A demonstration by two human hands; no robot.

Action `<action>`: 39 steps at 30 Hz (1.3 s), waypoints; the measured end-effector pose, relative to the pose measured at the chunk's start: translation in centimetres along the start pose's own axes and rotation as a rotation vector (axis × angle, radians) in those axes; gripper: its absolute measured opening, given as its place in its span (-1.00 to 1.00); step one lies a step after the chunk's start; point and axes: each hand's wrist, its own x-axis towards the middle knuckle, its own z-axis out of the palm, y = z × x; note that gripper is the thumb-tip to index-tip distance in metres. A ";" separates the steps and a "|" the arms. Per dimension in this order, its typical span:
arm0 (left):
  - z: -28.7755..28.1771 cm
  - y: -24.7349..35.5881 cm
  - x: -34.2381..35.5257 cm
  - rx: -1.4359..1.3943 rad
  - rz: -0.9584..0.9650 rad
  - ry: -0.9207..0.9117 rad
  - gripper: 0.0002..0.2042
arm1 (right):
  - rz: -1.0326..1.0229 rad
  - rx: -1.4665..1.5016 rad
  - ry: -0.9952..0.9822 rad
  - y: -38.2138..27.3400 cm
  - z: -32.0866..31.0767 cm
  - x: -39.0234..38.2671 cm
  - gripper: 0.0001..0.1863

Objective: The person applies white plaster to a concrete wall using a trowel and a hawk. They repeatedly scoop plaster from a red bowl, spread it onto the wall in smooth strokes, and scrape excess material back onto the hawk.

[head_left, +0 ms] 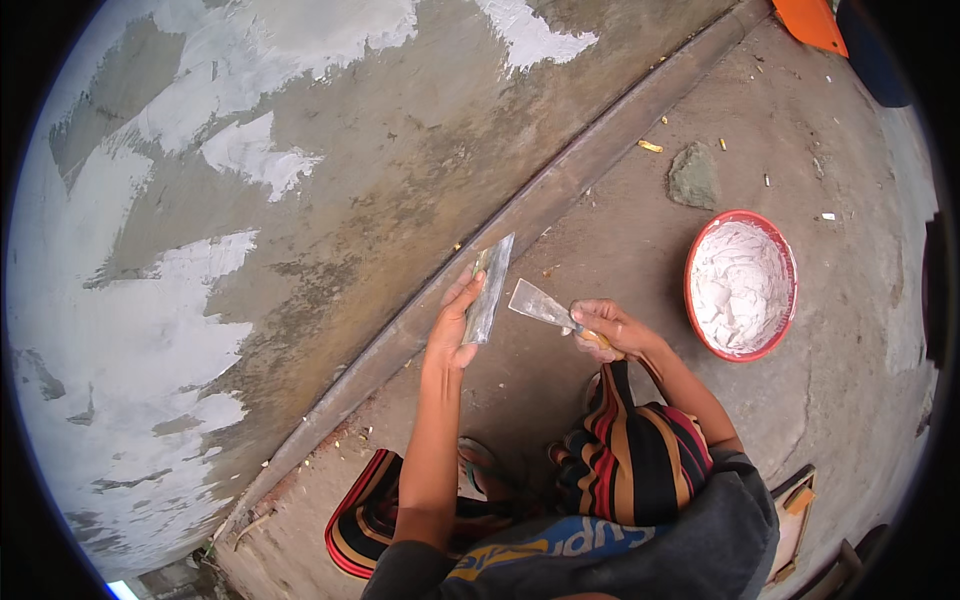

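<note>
My left hand [460,313] is closed round the back of a flat metal plastering blade [490,292], held upright in front of the wall. In my right hand [606,329] is a putty knife [541,305], gripped by its handle, with its broad blade pointing left at the plastering blade. A small gap separates the two tools. To the right of my right hand stands a red basin [690,300] with white putty [740,285] in it. On the left, the grey wall [330,240] carries uneven white patches of putty.
A raised ledge [590,160] runs diagonally along the wall's foot. A rock [694,177] lies beyond the basin, near small yellow scraps [650,146]. An orange object [812,24] is at the far right, and a wooden-handled tool [798,500] lies at the near right.
</note>
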 end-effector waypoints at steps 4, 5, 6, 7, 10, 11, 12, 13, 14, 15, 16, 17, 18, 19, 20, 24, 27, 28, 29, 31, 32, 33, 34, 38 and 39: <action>1.1 -0.6 -0.5 -0.025 0.037 -0.093 -0.42 | -0.109 0.081 -0.057 -2.5 1.3 0.0 -0.60; 1.7 -0.8 -0.4 -0.043 0.036 -0.067 -0.40 | -0.114 0.055 -0.040 -2.8 1.9 0.8 -0.60; 2.2 -1.2 -0.5 -0.062 0.036 -0.041 -0.39 | -0.118 0.029 -0.022 -2.8 2.2 1.2 -0.60; 2.3 -1.1 -0.6 -0.087 0.047 -0.005 -0.37 | -0.089 0.026 0.015 -2.1 1.5 1.0 -0.60; 1.6 1.0 -1.3 -0.022 0.063 0.052 -0.39 | -0.045 -0.003 0.112 0.0 -0.6 0.0 -0.63; 1.3 0.3 -0.9 -0.028 0.057 0.042 -0.38 | -0.100 0.028 0.087 -1.1 0.4 -0.2 -0.65; 0.7 -0.5 -0.4 -0.043 0.050 -0.016 -0.35 | -0.155 0.059 0.063 -2.8 1.4 -0.3 -0.67; 0.4 -1.4 0.2 -0.063 0.044 -0.084 -0.32 | -0.213 0.082 0.047 -3.9 2.3 -0.2 -0.68; 0.8 -1.6 0.7 -0.075 0.048 -0.165 -0.29 | -0.358 -0.160 0.150 -4.1 2.9 0.5 -0.71; 1.8 -2.3 1.0 -0.147 0.055 -0.118 -0.35 | -0.499 -0.404 0.254 -4.1 3.4 1.5 -0.74; 2.9 -2.0 0.4 -0.113 0.040 -0.064 -0.37 | -0.634 -0.649 0.350 -3.9 3.3 2.2 -0.77; 4.2 -0.9 -0.9 -0.081 0.029 -0.005 -0.39 | -0.706 -0.752 0.418 -3.3 2.9 2.4 -0.79; 4.9 -0.2 -1.5 -0.049 0.017 0.054 -0.42 | -0.778 -0.855 0.487 -2.3 2.3 2.1 -0.82; 4.1 0.0 -1.2 -0.031 0.013 0.081 -0.40 | -0.847 -0.949 0.552 -1.1 2.1 1.8 -0.84; 2.7 0.2 -0.4 -0.012 0.009 0.106 -0.38 | -0.826 -0.975 0.561 -0.2 1.7 1.3 -0.87; 0.8 -0.6 0.4 0.038 0.048 -0.046 -0.32 | -0.833 -0.949 0.625 -1.4 2.6 1.0 -0.92; 4.1 0.2 -1.5 -0.050 -0.038 0.110 -0.49 | -0.820 -0.978 0.635 -1.2 2.3 1.2 -0.91; 4.4 0.6 -1.8 -0.048 -0.046 0.124 -0.47 | -0.823 -1.007 0.617 -0.9 1.9 1.7 -0.91; 3.1 0.5 -1.2 -0.013 -0.034 0.087 -0.36 | -0.814 -1.024 0.596 -0.5 1.4 1.6 -0.90; 2.0 0.5 -0.3 0.039 0.002 0.018 -0.23 | -0.789 -1.048 0.558 1.0 0.6 0.6 -0.88; 1.7 0.2 -0.2 0.055 0.009 -0.014 -0.21 | -0.797 -0.981 0.574 0.2 1.4 0.8 -0.86; 1.4 -0.2 -0.2 0.071 0.015 -0.045 -0.20 | -0.805 -0.914 0.591 -1.0 2.1 1.2 -0.85; 1.8 -0.7 -0.2 0.059 0.004 -0.019 -0.20 | -0.817 -0.860 0.613 -2.0 2.6 1.1 -0.83; 2.3 -0.4 -0.3 0.028 0.015 0.018 -0.26 | -0.573 -0.680 0.512 0.4 0.7 1.4 -0.70; 2.0 0.3 -0.3 0.021 0.033 0.013 -0.29 | -0.523 -0.648 0.517 1.2 0.0 0.9 -0.67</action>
